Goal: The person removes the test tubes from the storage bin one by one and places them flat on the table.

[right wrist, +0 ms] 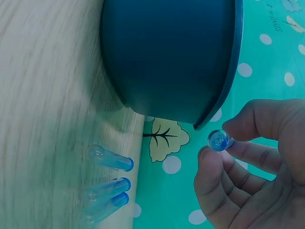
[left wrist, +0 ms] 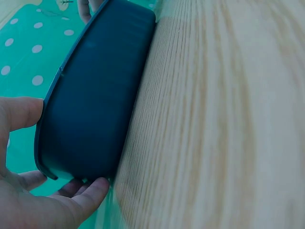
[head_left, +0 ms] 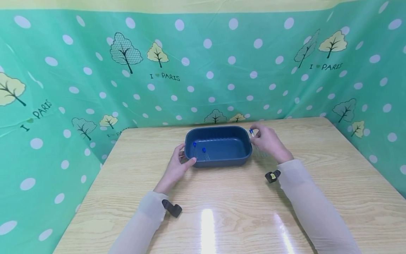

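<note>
A dark blue plastic basin (head_left: 222,163) stands on the table. At its left end my left hand (head_left: 176,165) grips it, thumb at the rim and fingers against the outer wall (left wrist: 90,105). Two clear test tubes with blue caps lean inside the basin's left part, one tube (head_left: 195,150) left of the other tube (head_left: 205,153). Just outside the right end, my right hand (head_left: 269,141) pinches another blue-capped test tube (right wrist: 219,140) between thumb and fingertips; its round end faces the right wrist camera. Below that hand, three more tubes (right wrist: 112,158) lie on the table beside the basin.
The wood-grain table (head_left: 231,197) ends at a green dotted curtain (head_left: 222,70) close behind the basin. More curtain hangs at the left and right sides. Each sleeve carries a small black wrist camera (head_left: 272,176).
</note>
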Motion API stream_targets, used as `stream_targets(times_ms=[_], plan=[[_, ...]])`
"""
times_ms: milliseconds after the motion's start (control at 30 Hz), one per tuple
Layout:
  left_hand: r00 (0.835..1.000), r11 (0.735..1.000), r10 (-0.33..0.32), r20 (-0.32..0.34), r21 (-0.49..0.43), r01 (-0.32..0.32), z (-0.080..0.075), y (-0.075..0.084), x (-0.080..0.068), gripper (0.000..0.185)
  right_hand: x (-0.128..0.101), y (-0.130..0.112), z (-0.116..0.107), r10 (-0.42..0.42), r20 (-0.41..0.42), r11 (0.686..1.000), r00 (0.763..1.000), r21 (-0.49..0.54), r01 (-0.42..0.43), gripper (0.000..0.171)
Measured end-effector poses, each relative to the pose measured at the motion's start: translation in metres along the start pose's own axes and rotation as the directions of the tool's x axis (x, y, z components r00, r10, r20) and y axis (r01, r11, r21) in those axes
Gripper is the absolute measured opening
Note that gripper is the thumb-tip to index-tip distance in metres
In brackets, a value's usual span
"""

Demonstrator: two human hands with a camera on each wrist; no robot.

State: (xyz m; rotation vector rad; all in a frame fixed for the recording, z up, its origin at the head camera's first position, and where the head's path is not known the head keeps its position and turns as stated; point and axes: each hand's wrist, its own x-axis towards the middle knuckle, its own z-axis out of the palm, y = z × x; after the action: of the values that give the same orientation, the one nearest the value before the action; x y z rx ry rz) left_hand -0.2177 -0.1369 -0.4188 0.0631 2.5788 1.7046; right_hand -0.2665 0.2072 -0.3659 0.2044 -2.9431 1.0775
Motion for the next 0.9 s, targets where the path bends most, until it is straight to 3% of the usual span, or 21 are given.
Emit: stream_targets(times_ms=[900], plan=[[1.000,1.000,0.012,0.003,0.003,-0.012,0.000,0.000,-0.001,0.076,0.005,0.016,-0.004,0.019,0.010,1.000,1.000,-0.017,-0.019,0.043]])
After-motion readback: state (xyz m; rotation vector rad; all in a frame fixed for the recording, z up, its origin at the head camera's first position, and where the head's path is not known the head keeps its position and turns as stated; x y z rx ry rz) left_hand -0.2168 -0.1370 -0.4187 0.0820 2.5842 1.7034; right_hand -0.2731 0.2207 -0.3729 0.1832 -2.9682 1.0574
